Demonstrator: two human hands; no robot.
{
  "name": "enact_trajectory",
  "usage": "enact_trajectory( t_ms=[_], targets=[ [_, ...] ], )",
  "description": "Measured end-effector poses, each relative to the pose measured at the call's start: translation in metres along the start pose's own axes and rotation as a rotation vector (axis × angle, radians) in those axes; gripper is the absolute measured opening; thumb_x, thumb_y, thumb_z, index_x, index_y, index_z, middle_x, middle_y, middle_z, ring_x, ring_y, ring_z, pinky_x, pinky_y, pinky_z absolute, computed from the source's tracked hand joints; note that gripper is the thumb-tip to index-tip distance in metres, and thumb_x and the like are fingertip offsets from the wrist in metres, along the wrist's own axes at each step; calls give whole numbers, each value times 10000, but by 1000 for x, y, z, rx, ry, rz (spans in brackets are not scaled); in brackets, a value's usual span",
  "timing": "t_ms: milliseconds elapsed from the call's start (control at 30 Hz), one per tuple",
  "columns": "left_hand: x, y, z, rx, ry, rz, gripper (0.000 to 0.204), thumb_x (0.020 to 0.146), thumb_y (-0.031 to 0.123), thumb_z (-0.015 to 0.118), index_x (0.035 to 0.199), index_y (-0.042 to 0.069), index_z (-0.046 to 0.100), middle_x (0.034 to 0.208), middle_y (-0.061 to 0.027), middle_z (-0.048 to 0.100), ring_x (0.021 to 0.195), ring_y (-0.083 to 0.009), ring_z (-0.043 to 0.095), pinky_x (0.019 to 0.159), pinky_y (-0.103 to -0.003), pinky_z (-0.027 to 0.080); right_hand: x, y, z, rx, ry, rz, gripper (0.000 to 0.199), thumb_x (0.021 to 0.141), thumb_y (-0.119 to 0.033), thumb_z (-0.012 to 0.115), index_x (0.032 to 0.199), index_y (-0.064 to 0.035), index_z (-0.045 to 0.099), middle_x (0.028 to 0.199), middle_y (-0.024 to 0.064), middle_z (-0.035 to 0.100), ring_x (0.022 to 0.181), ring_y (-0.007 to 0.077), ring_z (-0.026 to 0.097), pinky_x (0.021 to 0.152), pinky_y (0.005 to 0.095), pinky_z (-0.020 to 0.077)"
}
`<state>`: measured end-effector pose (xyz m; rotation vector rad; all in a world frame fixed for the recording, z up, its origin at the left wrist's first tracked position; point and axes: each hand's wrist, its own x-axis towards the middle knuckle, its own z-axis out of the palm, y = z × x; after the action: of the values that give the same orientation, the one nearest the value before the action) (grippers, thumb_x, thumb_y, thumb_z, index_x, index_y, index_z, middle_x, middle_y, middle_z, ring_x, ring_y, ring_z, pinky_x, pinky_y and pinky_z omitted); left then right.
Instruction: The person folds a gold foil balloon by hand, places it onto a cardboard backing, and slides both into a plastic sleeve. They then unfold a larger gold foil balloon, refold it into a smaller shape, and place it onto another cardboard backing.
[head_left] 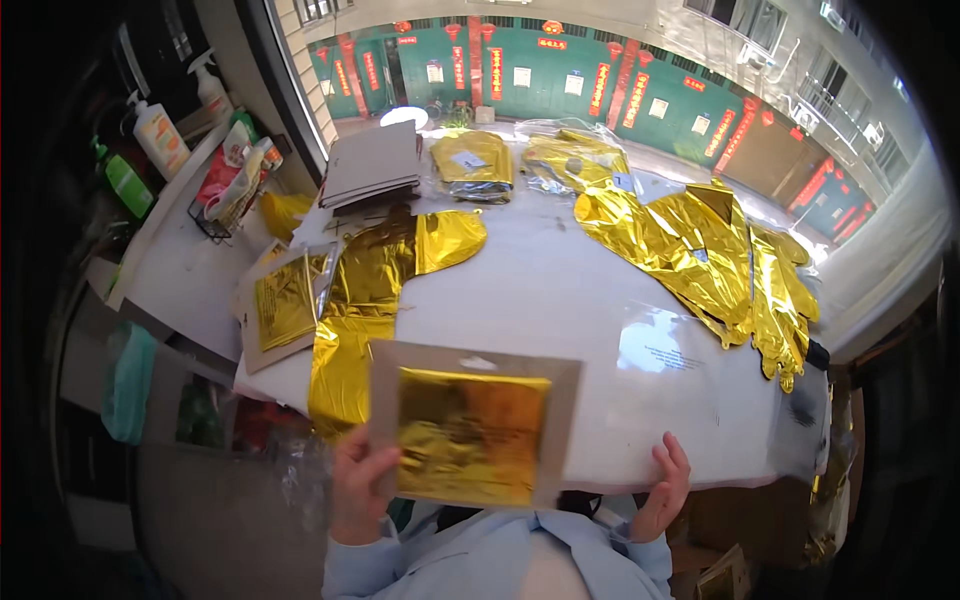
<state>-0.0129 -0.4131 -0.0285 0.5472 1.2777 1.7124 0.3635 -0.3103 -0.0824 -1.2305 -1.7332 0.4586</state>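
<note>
Seen from above, a person's left hand (358, 485) holds up a grey-brown card (565, 415) faced with a flat gold foil packet (470, 440), in front of the body at the near edge of a white tabletop (500, 270). The left grip is closed on the card's lower left side, thumb in front, the other fingers partly hidden; holding it by the border seems to keep most of the shiny face uncovered. The right hand (663, 490) has hold of nothing, fingers raised and parted near the same edge, well apart from the card. Beyond it a clear plastic sleeve (655, 370) lies flat, apparently within easy reach. A long gold foil sheet (355, 310) runs up the left side, and crumpled gold foil (690, 245) spreads along the right. A stack of grey cards (372, 165) and a gold bundle (472, 165) sit toward the far edge, likely leaving the middle for handling. White surface stretches between the two foil areas, giving room to move forward; the left foil sheet is the closest obstacle.
</note>
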Motion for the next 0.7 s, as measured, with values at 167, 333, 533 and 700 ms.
enact_trajectory(
  t_ms=[167, 333, 533, 700],
  targets=[
    [48, 66, -83, -146, 429, 457, 349, 996, 134, 710, 1311, 9, 627, 1227, -86, 683, 1113, -172, 651, 922, -319, 526, -1, 7, -24, 728, -232, 256, 779, 1088, -690, 259, 1582, -125, 468, 966, 243, 749, 916, 304, 710, 849, 391, 545],
    [102, 36, -198, 190, 746, 383, 274, 1017, 126, 685, 1243, -25, 659, 1228, -71, 688, 1068, -180, 640, 909, -360, 523, 27, -18, -52, 1086, -988, 537, 1134, 968, -891, 108, 1674, -15, 252, 695, 197, 707, 490, 247, 612, 522, 340, 519],
    [130, -4, -179, 311, 910, 568, 351, 1039, 172, 673, 1292, -71, 658, 1190, -81, 696, 1036, -171, 641, 927, -342, 514, -12, 15, -25, 1661, -694, 673, 992, 1069, -754, 207, 984, 67, 758, 473, 58, 512, 397, 185, 382, 476, 335, 344],
    [145, -13, -154, 684, 1255, 652, 640, 981, 270, 759, 1445, -89, 501, 1551, -212, 431, 1345, -334, 505, 1079, -420, 453, -29, 43, -34, 1586, -575, 430, 793, 1151, -582, 202, 1119, 11, 727, 555, 76, 572, 379, 147, 331, 396, 313, 278]
  ],
)
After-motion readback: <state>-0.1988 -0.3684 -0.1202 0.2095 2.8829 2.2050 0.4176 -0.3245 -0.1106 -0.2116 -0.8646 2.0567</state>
